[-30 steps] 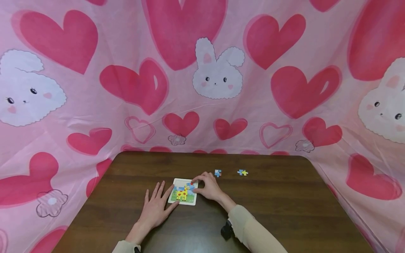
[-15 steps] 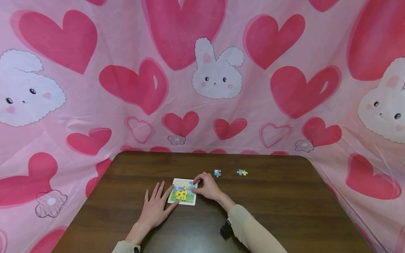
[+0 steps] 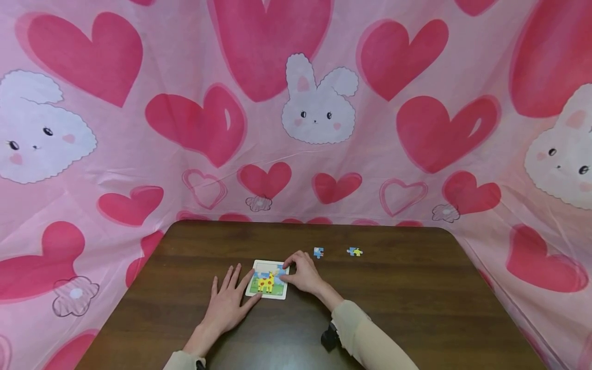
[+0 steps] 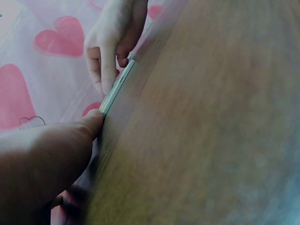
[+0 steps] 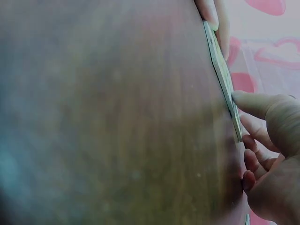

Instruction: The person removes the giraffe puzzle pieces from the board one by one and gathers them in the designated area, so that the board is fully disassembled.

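Observation:
A small square jigsaw puzzle [image 3: 265, 289] with a giraffe picture and a white frame lies on the brown table. My left hand [image 3: 227, 307] rests flat at its left, fingers spread, index finger and thumb touching the frame. At the puzzle's upper right, thumb and index finger of my right hand [image 3: 305, 274] pinch a blue puzzle piece [image 3: 280, 271], mostly covered by the fingertips. An unfilled pale strip shows along the puzzle's top. From the right wrist, the thumb [image 5: 253, 104] meets the puzzle's edge, the other fingers curled beyond it.
Two loose puzzle pieces lie farther back: a blue and white one [image 3: 318, 252] and a blue and yellow one [image 3: 354, 252]. A pink cloth [image 3: 259, 154] with hearts and rabbits hangs behind the brown table [image 3: 416, 298] and at both sides.
My right hand has shifted the blue piece slightly rightward into the puzzle's upper right corner, and it looks turned. My left hand and the two loose pieces have stayed put.

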`<state>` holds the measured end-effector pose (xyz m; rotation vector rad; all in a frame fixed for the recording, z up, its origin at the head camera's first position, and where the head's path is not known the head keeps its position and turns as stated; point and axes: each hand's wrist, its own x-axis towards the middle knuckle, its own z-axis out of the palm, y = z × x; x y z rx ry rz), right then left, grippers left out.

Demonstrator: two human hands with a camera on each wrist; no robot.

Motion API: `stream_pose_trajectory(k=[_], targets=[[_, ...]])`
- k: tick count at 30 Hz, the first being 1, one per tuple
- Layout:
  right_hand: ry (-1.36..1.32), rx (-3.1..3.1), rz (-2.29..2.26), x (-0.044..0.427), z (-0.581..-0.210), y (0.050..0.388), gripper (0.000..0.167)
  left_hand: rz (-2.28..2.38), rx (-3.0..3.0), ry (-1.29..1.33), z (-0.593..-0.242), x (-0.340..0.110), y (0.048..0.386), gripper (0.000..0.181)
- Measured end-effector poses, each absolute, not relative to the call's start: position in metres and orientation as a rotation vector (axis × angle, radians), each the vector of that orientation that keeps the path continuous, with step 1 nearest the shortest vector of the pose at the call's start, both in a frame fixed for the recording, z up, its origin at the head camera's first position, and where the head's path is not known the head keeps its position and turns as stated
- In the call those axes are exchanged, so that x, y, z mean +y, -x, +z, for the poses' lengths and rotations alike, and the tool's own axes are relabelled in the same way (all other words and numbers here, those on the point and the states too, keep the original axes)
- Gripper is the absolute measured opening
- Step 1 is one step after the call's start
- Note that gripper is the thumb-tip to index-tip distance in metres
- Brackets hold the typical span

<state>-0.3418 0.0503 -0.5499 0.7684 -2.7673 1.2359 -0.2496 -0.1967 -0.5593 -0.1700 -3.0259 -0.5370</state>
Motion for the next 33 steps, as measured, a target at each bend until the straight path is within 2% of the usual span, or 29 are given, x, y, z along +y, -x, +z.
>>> stream_pose_trajectory(k=[5,12,17,33], targets=[[-0.875,-2.81,1.141,0.05,-0.551,0.343,0.028,-0.536,-3.029,0.17,-0.562,-0.198,0.251,0.078],[-0.922,-2.855,1.15,0.047,-0.548,0.344,0.012,-0.525,-3.024,0.174,-0.564,-0.198,0.251,0.078],[-0.919,-2.845,1.179,0.044,-0.547,0.34,0.008,-0.532,-3.031,0.171,-0.562,-0.197,0.25,0.077],[-0.893,-2.703,1.305,0.04,-0.553,0.338,0.02,-0.55,-3.015,0.173,-0.561,-0.197,0.249,0.076]])
